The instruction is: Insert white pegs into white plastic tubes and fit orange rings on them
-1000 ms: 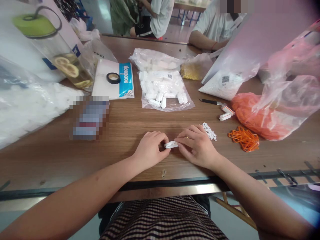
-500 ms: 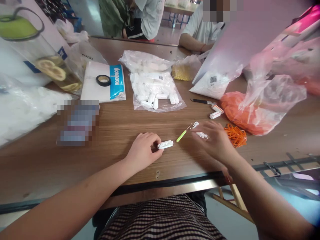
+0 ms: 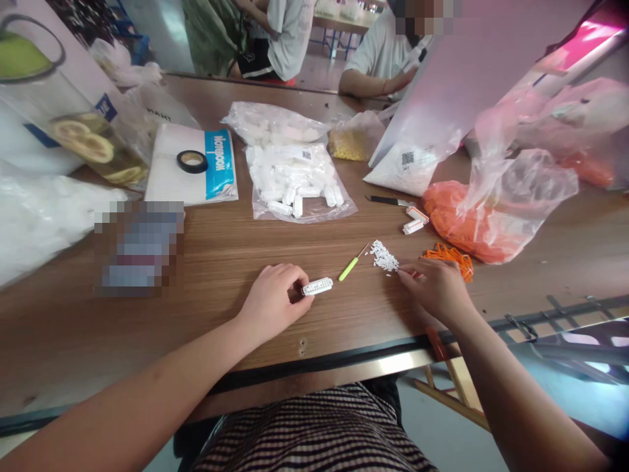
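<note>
The block (image 3: 317,286) is in the left hand (image 3: 272,298). Between the hands lies a pick (image 3: 348,270), beside a pile of bits (image 3: 384,256) near the right hand (image 3: 436,288). Loops (image 3: 451,253) lie just past that hand, maybe partly under it. Past the left hand, tape (image 3: 192,170) sits on a notebook (image 3: 166,172).

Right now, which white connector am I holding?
The white connector pinched at one end by your left hand, beside the green pick. Two others, with orange on them, lie by the black-handled tool; similar ones sit in the clear bag.
</note>
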{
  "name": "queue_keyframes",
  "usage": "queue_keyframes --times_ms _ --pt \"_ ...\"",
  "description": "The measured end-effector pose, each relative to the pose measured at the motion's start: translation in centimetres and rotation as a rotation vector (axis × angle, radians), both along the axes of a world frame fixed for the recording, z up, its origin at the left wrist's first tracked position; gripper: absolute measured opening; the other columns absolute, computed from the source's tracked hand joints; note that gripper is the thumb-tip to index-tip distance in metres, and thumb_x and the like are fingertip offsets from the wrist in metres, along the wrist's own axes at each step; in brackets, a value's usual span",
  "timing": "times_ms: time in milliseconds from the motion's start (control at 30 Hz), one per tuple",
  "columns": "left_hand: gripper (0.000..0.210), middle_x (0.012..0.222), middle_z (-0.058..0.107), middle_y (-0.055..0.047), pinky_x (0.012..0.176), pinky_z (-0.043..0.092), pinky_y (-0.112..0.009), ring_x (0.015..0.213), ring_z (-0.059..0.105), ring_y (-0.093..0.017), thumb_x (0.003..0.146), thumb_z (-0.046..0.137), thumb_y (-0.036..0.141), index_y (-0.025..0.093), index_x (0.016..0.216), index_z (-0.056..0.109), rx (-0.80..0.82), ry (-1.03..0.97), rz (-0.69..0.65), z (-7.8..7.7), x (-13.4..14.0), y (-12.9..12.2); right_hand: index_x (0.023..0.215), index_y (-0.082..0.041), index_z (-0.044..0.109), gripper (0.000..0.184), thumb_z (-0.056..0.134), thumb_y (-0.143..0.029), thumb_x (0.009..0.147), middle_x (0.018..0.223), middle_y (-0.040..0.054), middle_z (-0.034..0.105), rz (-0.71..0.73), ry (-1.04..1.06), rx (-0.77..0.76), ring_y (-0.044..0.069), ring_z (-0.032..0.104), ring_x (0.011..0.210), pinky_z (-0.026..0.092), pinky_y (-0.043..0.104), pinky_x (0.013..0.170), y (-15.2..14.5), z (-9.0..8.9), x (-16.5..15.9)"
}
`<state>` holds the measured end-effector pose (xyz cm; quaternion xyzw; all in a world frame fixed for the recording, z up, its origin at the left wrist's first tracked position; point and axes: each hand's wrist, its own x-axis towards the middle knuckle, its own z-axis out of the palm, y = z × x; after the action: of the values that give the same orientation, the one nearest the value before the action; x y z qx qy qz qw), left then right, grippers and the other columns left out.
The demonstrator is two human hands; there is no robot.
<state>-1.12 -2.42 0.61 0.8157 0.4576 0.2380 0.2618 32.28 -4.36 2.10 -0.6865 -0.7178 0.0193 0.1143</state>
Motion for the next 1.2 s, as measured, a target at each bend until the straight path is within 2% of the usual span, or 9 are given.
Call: queue_keyframes --times_ms 167,467,600,700,767,833,900,1033,1200 --pt "0.011 0.082 0.064 0.002 0.077 0.042 -0.038 0.076 0.057 -0.018 0.079 0.067 0.021 0.022 0.082 0.056 0.001 -0.004 0.001 -0.1 0.0 0.1 0.085 -0.024 0.075 0.023 0.054 -0.030 0.086 0.084 0.0036 0.074 0.084 -0.024 -0.021 0.022 0.067 0.079 0.043 0.038 0.083 0.4 0.1 1.0" --pt "0.012 0.080 0.063 0.002 0.077 0.041 -0.038 0.077 0.057 -0.018 0.079 0.067 0.021 0.022 0.082 0.056 0.004 -0.005 -0.005 -0.1 0.0 0.0 0.080 -0.023 0.075 0.024 0.056 -0.036 0.087 0.086 0.0036 0.075 0.025 0.080 -0.022 0.022 0.068 0.079 0.047 0.036 0.077 0.2 0.0 0.7" --pt "0.013 0.080 0.062 0.002 0.077 0.040 -0.037 0.076 0.057 -0.018 0.079 0.068 0.021 0.021 0.082 0.056 0.005 -0.020 0.000 -0.1 0.0 0.0 0.075 -0.022 0.073 0.020 0.060 -0.035 0.083 0.077 0.0031 0.073 0.002 0.101 -0.062 0.021 0.066 0.069 0.047 0.034 0.069 0.6 -0.2 1.1" --pt "0.013 0.080 0.062 0.002 0.077 0.040 -0.036 0.076 0.057 -0.017 0.079 0.068 0.021 0.021 0.082 0.056 -0.005 -0.028 0.002 -0.1 0.0 0.0 0.070 -0.022 0.071 0.019 0.064 -0.037 0.079 0.070 0.0024 0.070 -0.052 0.128 -0.086 0.021 0.064 0.064 0.045 0.034 0.064 0.7 0.5 0.9" --pt "0.013 0.080 0.062 0.002 0.077 0.039 -0.036 0.076 0.056 -0.017 0.079 0.068 0.021 0.021 0.081 0.055 -0.009 -0.028 0.006 -0.2 0.1 0.0 0.070 -0.022 0.070 0.019 0.066 -0.039 0.079 0.072 0.0021 0.070 -0.041 0.194 -0.069 0.021 0.064 0.065 0.045 0.034 0.065 0.7 1.5 -0.2" --pt "0.012 0.080 0.062 0.003 0.077 0.039 -0.036 0.075 0.056 -0.017 0.079 0.067 0.021 0.021 0.081 0.055 -0.011 -0.022 0.010 -0.1 0.1 0.0 0.072 -0.023 0.069 0.018 0.066 -0.038 0.081 0.078 0.0022 0.072 0.045 0.296 -0.040 0.020 0.065 0.070 0.046 0.035 0.071 0.8 2.6 -2.2" --pt "0.012 0.079 0.062 0.002 0.077 0.039 -0.036 0.075 0.056 -0.017 0.079 0.067 0.021 0.021 0.081 0.055 -0.011 -0.018 0.010 -0.1 0.1 0.0 0.076 -0.023 0.069 0.017 0.064 -0.036 0.085 0.081 0.0022 0.071 0.196 0.406 -0.032 0.020 0.065 0.076 0.047 0.035 0.079 1.0 3.4 -4.9" --pt "0.012 0.079 0.062 0.002 0.076 0.038 -0.035 0.075 0.056 -0.017 0.079 0.067 0.022 0.021 0.081 0.056 0.001 -0.019 0.005 -0.2 0.1 0.0 0.078 -0.022 0.067 0.014 0.060 -0.027 0.089 0.076 0.0013 0.067 0.458 0.480 -0.099 0.017 0.061 0.077 0.044 0.035 0.079 2.0 3.3 -10.0" --pt "0.012 0.078 0.061 0.003 0.075 0.037 -0.035 0.076 0.056 -0.017 0.079 0.068 0.022 0.021 0.081 0.056 0.024 -0.025 -0.001 -0.2 0.1 0.0 0.076 -0.021 0.063 0.011 0.061 -0.020 0.087 0.074 -0.0003 0.064 0.522 0.409 -0.113 0.016 0.058 0.075 0.038 0.036 0.082 2.8 2.0 -11.8"
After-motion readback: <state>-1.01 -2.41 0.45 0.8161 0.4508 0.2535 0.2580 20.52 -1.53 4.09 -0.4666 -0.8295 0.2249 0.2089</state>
